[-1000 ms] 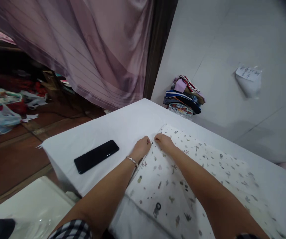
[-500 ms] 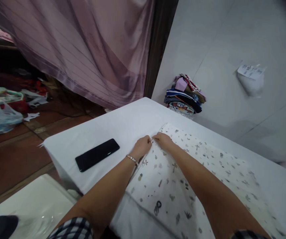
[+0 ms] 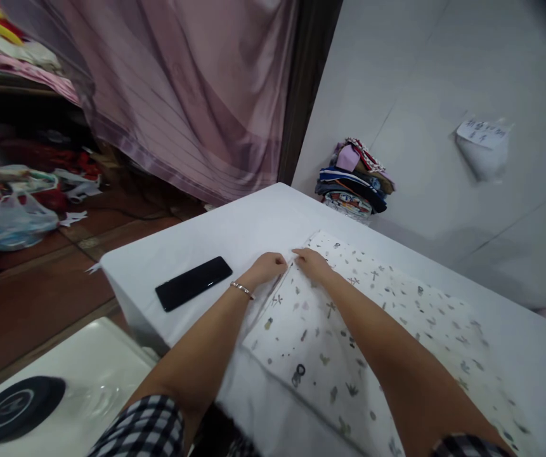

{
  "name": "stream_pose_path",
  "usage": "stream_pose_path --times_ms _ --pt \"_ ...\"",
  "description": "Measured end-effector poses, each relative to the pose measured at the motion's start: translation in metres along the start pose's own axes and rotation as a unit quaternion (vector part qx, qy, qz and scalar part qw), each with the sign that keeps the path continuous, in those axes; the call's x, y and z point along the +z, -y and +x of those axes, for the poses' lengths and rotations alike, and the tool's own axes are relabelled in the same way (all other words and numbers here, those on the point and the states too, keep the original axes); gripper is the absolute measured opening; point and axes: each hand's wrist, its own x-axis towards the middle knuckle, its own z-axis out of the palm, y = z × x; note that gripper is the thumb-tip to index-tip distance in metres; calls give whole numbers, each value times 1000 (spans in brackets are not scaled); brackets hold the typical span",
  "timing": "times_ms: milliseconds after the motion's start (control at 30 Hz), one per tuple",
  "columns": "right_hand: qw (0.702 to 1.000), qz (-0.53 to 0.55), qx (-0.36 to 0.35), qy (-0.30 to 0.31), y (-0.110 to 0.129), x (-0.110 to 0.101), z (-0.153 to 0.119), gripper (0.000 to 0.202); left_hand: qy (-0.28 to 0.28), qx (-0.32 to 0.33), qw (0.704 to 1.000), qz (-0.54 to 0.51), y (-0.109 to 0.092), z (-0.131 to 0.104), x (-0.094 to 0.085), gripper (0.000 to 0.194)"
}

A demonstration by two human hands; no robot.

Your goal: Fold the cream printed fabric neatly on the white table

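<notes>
A white cloth printed with small plants and figures [image 3: 320, 355] lies spread over the white-covered table [image 3: 253, 219]. My left hand [image 3: 269, 266], with a bracelet at the wrist, is closed on the cloth's left edge, thumb and fingers pinched together. Just to its right, my right hand [image 3: 311, 263] pinches the same edge near the far corner, its index finger pointing left. The fingertips of both hands are close together. Left of my left hand, a black phone [image 3: 193, 284] rests on the table.
Folded clothes [image 3: 354, 181] are stacked beyond the table by the wall. A pink curtain [image 3: 196, 95] hangs behind. At lower left is a pale surface with a round black object [image 3: 16, 409]. A plastic bag [image 3: 16, 219] sits on the floor. A labelled packet [image 3: 484, 149] hangs on the wall.
The view has shifted slightly, so the phone and floor items appear further right. My left hand has moved a little left and up along the cloth's edge; my right hand keeps its pinch.
</notes>
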Motion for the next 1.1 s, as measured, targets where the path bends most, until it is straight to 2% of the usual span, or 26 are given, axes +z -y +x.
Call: stream_pose_path --times_ms 100,167,267,433,600,700,900,1100 --pt "999 23 1 -38 4 1 -15 35 15 12 1000 0 0 -10 -9 16" --pt "998 39 -29 -34 7 2 -24 31 29 13 999 14 0 -19 -10 19" --pt "997 50 -64 -9 14 5 -30 30 21 -16 998 65 -2 -35 -5 19" --pt "996 36 -79 15 23 9 -27 24 -4 -67 992 105 -6 -52 8 21" --pt "994 67 -80 -20 18 14 -25 20 -38 -66 990 116 -6 -53 14 20" --pt "990 97 -95 -26 14 16 -25 17 -32 -56 992 112 -6 -52 13 19" --pt "985 126 -121 15 9 12 -19 19 -10 -31 995 95 -2 -51 13 16" --pt "986 51 -144 65 13 4 -15 16 -18 -33 995 90 -4 -51 13 10"
